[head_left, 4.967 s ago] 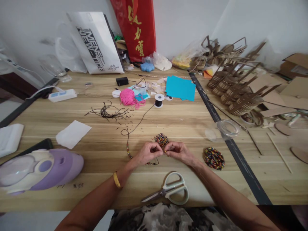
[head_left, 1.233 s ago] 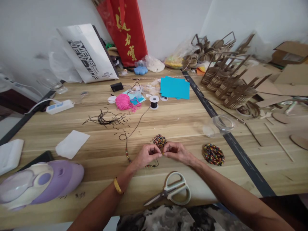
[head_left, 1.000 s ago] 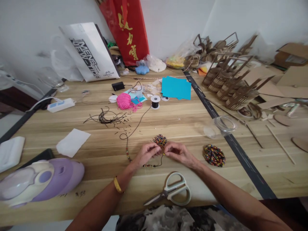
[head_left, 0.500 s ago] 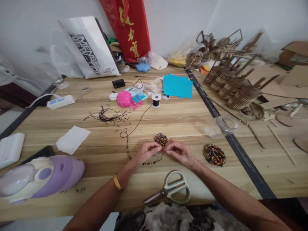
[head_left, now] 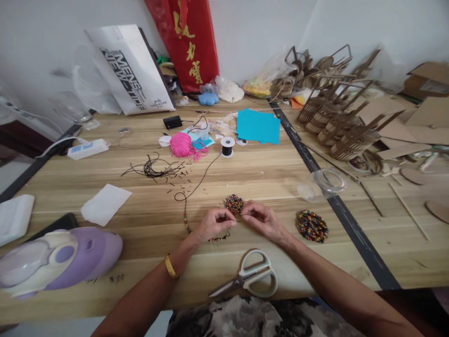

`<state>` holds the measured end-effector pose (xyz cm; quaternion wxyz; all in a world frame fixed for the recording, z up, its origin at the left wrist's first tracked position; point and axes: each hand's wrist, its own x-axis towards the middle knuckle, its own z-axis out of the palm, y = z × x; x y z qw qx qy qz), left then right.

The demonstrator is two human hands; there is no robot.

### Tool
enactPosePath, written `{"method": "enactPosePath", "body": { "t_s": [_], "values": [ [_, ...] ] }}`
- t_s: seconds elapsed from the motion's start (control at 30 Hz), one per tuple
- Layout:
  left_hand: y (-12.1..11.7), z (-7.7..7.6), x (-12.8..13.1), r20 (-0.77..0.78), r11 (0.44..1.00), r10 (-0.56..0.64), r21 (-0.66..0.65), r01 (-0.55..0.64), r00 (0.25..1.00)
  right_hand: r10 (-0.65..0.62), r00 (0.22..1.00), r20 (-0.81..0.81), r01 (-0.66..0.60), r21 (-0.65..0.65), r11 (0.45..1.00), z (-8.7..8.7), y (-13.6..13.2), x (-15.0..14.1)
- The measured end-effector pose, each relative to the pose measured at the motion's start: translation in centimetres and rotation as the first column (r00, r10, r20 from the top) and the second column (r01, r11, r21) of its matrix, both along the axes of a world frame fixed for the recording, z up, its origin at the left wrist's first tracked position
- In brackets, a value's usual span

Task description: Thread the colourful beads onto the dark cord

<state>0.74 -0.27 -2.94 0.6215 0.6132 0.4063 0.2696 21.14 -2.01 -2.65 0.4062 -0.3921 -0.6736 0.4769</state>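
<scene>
My left hand [head_left: 215, 223] is closed in a pinch on a thin black cord [head_left: 228, 231], whose free tip sticks out toward the right. Opposite it, my right hand [head_left: 261, 219] has thumb and index finger pressed together; whatever is between them is too small to make out. Strung beads [head_left: 218, 238] hang on the cord below my left hand, and more strung beads [head_left: 186, 222] show to its left. Just beyond the fingertips lies a pile of loose multicoloured beads [head_left: 234, 203]. The cord runs back to a spool [head_left: 227, 149].
Scissors [head_left: 257, 276] lie near the front edge. A coiled bead strand [head_left: 312, 226] rests to the right, near clear round lids [head_left: 329, 180]. Pink yarn [head_left: 181, 144], black cord pieces [head_left: 152, 167] and blue sheets [head_left: 258, 126] are farther back. A purple-white device [head_left: 84, 255] stands left.
My right fingers have come off the cord, which my left hand now pinches with its tip showing. A small gap has opened between the two hands' fingertips.
</scene>
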Motion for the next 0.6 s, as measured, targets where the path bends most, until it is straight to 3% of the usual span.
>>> {"method": "enactPosePath", "body": {
  "t_s": [0.17,0.3,0.5,0.6],
  "values": [
    [0.1,-0.2,0.0,0.018,1.0,0.007,-0.004,-0.007,1.0,-0.167,0.985,-0.029,0.164,-0.094,0.982,-0.3,0.7,0.8],
    [0.1,-0.3,0.0,0.003,1.0,0.011,0.023,-0.011,1.0,-0.21,0.973,0.098,0.214,-0.03,0.976,-0.9,1.0,1.1],
    [0.1,-0.5,0.0,-0.04,0.998,0.009,0.065,-0.006,0.999,-0.151,0.931,0.332,0.068,0.25,0.966,-1.1,0.8,1.0],
    [0.1,-0.5,0.0,-0.043,0.998,0.006,0.07,-0.003,0.999,-0.139,0.885,0.444,-0.012,0.32,0.947,-1.2,0.7,0.9]
  ]
}}
